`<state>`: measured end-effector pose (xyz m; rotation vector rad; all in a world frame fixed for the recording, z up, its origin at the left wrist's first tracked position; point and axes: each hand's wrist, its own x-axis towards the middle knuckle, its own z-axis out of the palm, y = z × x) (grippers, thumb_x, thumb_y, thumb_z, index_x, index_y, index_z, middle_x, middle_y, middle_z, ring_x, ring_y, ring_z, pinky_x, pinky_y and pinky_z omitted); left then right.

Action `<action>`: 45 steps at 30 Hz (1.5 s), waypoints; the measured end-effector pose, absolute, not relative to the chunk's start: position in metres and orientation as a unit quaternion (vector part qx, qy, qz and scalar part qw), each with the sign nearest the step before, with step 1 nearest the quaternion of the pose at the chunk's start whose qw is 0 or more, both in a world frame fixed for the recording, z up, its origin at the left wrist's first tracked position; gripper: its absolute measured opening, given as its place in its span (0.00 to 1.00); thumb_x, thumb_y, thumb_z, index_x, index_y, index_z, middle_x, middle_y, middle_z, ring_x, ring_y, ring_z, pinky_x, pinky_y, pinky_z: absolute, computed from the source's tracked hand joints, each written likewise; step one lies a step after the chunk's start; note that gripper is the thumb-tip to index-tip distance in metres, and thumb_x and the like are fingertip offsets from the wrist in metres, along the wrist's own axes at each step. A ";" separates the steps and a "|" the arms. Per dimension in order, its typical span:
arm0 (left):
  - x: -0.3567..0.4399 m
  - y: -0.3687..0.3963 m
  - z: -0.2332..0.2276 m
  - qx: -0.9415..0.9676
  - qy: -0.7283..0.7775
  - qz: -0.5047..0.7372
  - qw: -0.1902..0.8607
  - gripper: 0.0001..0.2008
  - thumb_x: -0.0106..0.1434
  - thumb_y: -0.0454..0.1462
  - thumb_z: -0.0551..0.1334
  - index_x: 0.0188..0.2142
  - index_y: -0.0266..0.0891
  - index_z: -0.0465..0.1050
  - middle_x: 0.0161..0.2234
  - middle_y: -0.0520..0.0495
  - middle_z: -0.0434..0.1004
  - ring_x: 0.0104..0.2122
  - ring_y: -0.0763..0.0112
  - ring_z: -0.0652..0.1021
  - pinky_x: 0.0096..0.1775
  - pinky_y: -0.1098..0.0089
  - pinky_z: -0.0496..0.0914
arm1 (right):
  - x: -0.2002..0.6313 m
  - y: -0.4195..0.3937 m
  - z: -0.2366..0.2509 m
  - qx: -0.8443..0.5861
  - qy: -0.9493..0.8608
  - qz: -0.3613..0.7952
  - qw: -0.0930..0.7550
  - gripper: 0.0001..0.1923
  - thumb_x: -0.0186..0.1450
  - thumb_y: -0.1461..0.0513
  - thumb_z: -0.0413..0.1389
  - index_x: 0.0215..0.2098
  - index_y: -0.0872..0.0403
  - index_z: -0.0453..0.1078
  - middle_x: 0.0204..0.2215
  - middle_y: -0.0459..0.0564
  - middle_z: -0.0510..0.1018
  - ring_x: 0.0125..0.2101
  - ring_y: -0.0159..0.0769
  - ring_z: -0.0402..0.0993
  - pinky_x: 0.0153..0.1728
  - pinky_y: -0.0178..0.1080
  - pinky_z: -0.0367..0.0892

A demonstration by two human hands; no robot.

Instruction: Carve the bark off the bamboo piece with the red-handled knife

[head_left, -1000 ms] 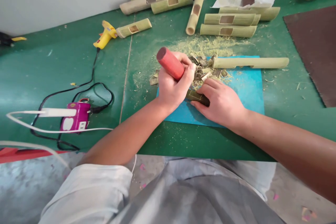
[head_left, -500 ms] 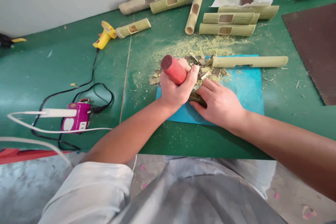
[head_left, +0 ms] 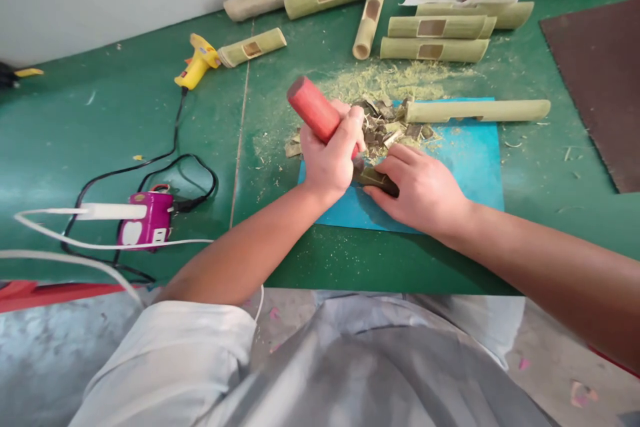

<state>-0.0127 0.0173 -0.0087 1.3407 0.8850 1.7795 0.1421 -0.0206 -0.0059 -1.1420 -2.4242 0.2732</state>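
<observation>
Two hands at work on blue mat [head_left: 465, 173]. Left hand [head_left: 330, 160] clamped round red tool handle [head_left: 315, 110], tip angled down onto dark bamboo piece [head_left: 375, 180]. Right hand [head_left: 425, 190] pressed flat on that piece, pinning it to mat. Chip pile [head_left: 390, 127] and sawdust behind hands suggest carving well underway. Several windowed bamboo tubes [head_left: 433, 39] lie finished near wall; long tube [head_left: 477, 110] waits at mat's far edge.
</observation>
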 end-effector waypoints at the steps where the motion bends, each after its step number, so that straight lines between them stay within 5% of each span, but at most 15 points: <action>1: -0.012 0.018 -0.009 0.516 0.352 0.696 0.353 0.23 0.67 0.47 0.68 0.21 0.40 0.65 0.17 0.57 0.65 0.18 0.80 0.66 0.24 0.71 0.62 | 0.142 -0.021 -0.006 -0.412 -0.878 0.097 0.222 0.09 0.67 0.59 0.59 0.33 0.56 0.72 0.33 0.54 0.74 0.33 0.40 0.68 0.33 0.41 0.64; 12: -0.016 0.020 -0.009 0.611 0.348 0.640 0.310 0.21 0.68 0.49 0.66 0.24 0.40 0.67 0.21 0.55 0.66 0.21 0.79 0.67 0.29 0.69 0.66 | 0.141 -0.022 -0.007 -0.405 -0.881 0.095 0.226 0.08 0.67 0.59 0.58 0.32 0.55 0.71 0.33 0.54 0.73 0.33 0.40 0.66 0.33 0.41 0.63; 20: -0.016 0.017 -0.002 0.527 0.329 0.630 0.465 0.28 0.66 0.47 0.68 0.17 0.39 0.59 0.14 0.57 0.55 0.14 0.80 0.60 0.20 0.71 0.54 | 0.143 -0.020 -0.006 -0.408 -0.873 0.148 0.222 0.10 0.68 0.58 0.57 0.31 0.55 0.71 0.32 0.53 0.72 0.32 0.38 0.64 0.33 0.41 0.60; 26: -0.013 0.019 -0.007 0.513 0.376 0.661 0.399 0.23 0.68 0.49 0.67 0.22 0.40 0.63 0.20 0.56 0.63 0.20 0.78 0.67 0.29 0.70 0.65 | 0.143 -0.020 -0.005 -0.414 -0.876 0.130 0.212 0.09 0.67 0.58 0.57 0.33 0.56 0.72 0.35 0.55 0.74 0.33 0.40 0.66 0.33 0.41 0.62; 33: -0.015 0.020 -0.006 0.597 0.386 0.620 0.333 0.23 0.66 0.52 0.67 0.23 0.41 0.67 0.20 0.55 0.67 0.21 0.77 0.68 0.28 0.68 0.65 | 0.141 -0.023 -0.002 -0.411 -0.883 0.099 0.203 0.07 0.67 0.60 0.57 0.34 0.55 0.72 0.34 0.55 0.74 0.34 0.42 0.66 0.33 0.42 0.62; 45: -0.020 0.019 -0.005 0.574 0.375 0.629 0.366 0.23 0.68 0.50 0.66 0.23 0.41 0.65 0.20 0.55 0.66 0.21 0.77 0.69 0.30 0.67 0.67 | 0.141 -0.024 -0.004 -0.403 -0.889 0.069 0.208 0.08 0.68 0.59 0.58 0.35 0.57 0.73 0.34 0.55 0.74 0.35 0.42 0.67 0.35 0.42 0.64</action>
